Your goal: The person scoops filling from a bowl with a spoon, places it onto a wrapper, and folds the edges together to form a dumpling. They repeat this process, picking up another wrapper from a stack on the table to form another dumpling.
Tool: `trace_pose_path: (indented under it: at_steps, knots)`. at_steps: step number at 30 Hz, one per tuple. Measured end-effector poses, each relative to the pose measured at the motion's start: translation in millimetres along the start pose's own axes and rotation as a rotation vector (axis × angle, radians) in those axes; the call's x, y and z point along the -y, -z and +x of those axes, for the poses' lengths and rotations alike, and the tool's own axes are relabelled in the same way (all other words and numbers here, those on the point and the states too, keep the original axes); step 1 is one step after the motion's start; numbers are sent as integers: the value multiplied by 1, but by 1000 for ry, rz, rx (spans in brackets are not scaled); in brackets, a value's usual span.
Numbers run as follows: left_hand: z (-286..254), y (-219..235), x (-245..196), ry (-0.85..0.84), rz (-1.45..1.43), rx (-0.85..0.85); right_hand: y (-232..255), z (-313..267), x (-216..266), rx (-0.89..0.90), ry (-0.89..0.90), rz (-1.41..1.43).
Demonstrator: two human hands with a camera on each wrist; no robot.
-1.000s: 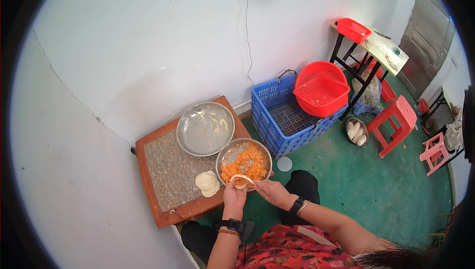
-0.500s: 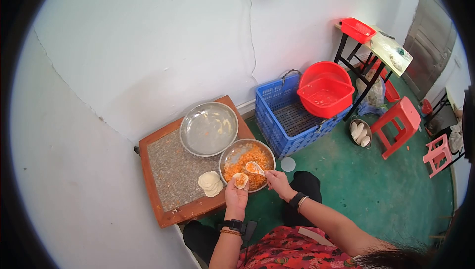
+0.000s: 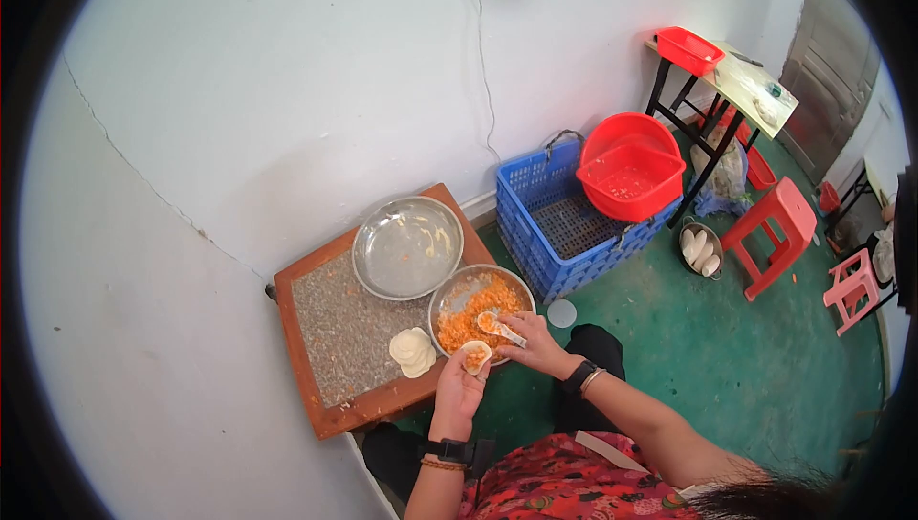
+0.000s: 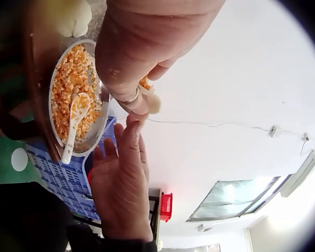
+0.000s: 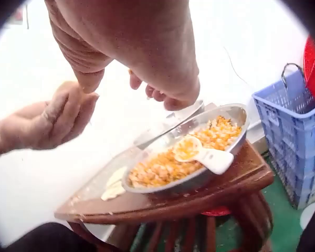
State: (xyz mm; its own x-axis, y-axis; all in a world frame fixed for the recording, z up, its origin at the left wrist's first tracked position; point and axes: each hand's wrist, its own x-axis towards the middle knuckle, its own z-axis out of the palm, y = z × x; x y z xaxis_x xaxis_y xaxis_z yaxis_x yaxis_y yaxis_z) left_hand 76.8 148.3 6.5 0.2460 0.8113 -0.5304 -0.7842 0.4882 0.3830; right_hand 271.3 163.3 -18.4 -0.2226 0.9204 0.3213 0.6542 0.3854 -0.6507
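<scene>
Pinched in the left hand (image 3: pixel 459 392) (image 4: pixel 152 47) is a round dough wrapper (image 3: pixel 485 355) (image 4: pixel 154 103) with orange filling on it, held beside the near rim of the metal bowl (image 3: pixel 457 298). This bowl contains chopped orange-and-white filling (image 3: pixel 463 327) (image 4: pixel 68 79). A white spoon (image 4: pixel 73 122) (image 5: pixel 215 160) rests on the filling, its handle over the rim and no fingers round it. The right hand (image 3: pixel 541 348) (image 4: pixel 121 197) has its fingers extended, its thumb tip at the left fingertips. Stacked wrappers (image 3: pixel 411 353) lie left of the bowl.
An empty-looking metal basin (image 3: pixel 397 276) sits behind the bowl on the wood-framed table (image 3: pixel 320 415). Right of it stands a blue crate (image 3: pixel 535 266) with red basins (image 3: pixel 631 176). Farther right are a pan of white vegetables (image 3: pixel 701 250), a red stool (image 3: pixel 789 214) and another table (image 3: pixel 746 89).
The right hand has let go of the spoon, which now lies in the bowl, and has moved toward the left hand. The left hand still holds the filled wrapper, now more in view.
</scene>
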Motion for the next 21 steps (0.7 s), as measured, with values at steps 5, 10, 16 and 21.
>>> trace_pose_path:
  at_steps: [5, 10, 16, 21]
  knots:
    - [-23, -14, -5, 14, 52, 6, 30, 10, 31, 249, -96, 592]
    - [-34, -16, -8, 4, 132, 101, 42, 17, 46, 345, 93, 586]
    - [-48, -23, -4, -7, 69, 176, 37, 16, 54, 312, 94, 626]
    - [-55, -21, -5, -10, 70, 248, 36, 10, 53, 284, 59, 609]
